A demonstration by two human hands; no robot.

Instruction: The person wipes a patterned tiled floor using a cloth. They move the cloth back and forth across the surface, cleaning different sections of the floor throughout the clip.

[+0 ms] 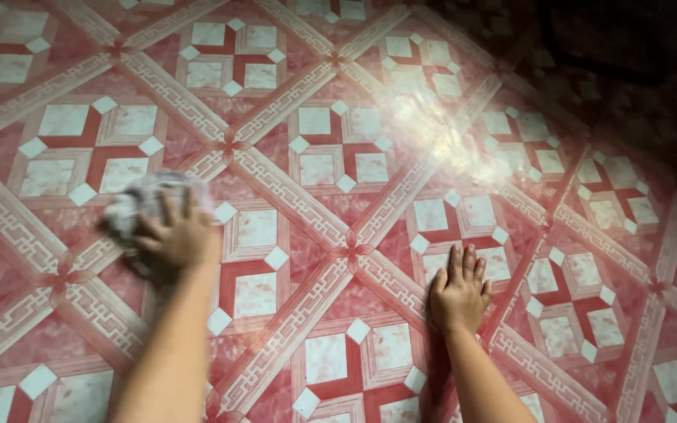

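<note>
Red patterned floor [315, 235]: left hand [178, 235] gripped a grey cloth [131, 207] at nine o'clock; right hand [458, 294] lay flat, fingers together, at four.

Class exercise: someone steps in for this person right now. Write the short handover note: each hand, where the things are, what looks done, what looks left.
Left hand: pressed down on a crumpled grey cloth, fingers spread over it; both are blurred in the picture.
Right hand: flat on the patterned red-and-white floor, palm down, holding nothing, fingers together.
Things: the cloth lies under the left hand, left of centre; no bucket or other tool is in view.
Done: cannot be told; a bright glare lies on the tiles up and right of centre, but no wet or dirty patches show.
Left: likely the floor around both hands, if the wiping goes on.
</note>
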